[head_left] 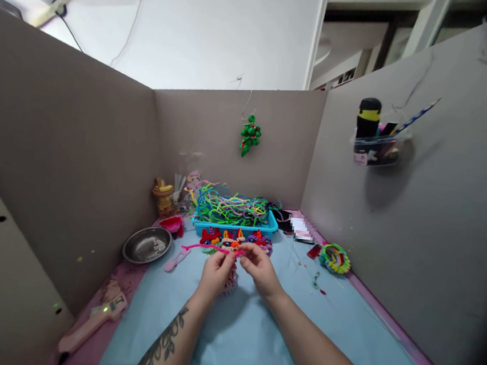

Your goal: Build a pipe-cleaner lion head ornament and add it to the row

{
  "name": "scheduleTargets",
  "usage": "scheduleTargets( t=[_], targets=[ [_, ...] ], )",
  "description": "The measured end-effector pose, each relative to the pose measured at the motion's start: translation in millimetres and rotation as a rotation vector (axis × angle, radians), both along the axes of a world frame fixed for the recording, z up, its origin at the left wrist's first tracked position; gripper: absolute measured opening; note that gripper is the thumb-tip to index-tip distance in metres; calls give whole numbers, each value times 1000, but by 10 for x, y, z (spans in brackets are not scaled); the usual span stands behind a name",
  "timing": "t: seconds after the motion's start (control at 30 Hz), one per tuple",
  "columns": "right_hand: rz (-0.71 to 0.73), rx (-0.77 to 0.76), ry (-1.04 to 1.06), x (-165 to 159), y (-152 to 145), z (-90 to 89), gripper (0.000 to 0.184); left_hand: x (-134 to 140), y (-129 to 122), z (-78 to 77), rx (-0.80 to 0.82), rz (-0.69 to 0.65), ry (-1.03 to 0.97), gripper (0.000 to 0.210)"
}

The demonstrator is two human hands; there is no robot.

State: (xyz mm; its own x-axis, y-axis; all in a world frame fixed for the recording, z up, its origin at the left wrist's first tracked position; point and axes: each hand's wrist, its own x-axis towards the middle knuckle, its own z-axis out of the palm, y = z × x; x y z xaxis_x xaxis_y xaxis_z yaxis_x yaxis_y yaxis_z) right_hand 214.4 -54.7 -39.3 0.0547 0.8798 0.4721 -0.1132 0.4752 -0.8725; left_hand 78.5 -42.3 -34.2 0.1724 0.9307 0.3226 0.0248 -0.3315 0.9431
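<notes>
A hot-pink pipe cleaner [203, 247] runs between my hands over the middle of the table, its free end trailing off to the left. My left hand [217, 269] pinches it between thumb and finger. At its right end, my right hand [260, 267] is closed around the pink stem, thumb and fingers close together. Beneath my left hand shows part of a pinkish curled piece [231, 282], mostly hidden by the fingers. Just beyond my hands sit several small figures made of coiled pipe cleaners [211, 238], in red, orange, white and purple.
A blue tray [234, 227] heaped with colourful pipe cleaners stands at the back. To the left are a metal bowl [134, 246] with small white bits, pink scissors-like clippers [177, 260] and a pink glue gun [94, 326]. Coiled green-yellow rings [335, 258] lie right. Grey partitions enclose three sides.
</notes>
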Motion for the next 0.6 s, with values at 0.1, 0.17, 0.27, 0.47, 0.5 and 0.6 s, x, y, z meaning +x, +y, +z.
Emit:
scheduleTargets(
  t=[0.1,0.17,0.27,0.47,0.5,0.6],
  targets=[
    [-22,-84,-11,11,20,-17,28,-43,-14,1,244,101,174,33],
    [-24,-115,-66,28,46,-34,36,-61,-38,14,329,85,228,28],
    [-41,-133,-136,46,76,-51,41,-61,-80,51,379,43,207,19],
    [-128,-131,-215,35,58,-22,40,-39,-104,93,406,54,88,13],
    [-140,-121,-230,31,51,-12,40,-36,-98,82,391,64,93,12],
    [-164,-100,-258,22,40,11,38,-21,-66,35,280,99,106,15]
  ],
)
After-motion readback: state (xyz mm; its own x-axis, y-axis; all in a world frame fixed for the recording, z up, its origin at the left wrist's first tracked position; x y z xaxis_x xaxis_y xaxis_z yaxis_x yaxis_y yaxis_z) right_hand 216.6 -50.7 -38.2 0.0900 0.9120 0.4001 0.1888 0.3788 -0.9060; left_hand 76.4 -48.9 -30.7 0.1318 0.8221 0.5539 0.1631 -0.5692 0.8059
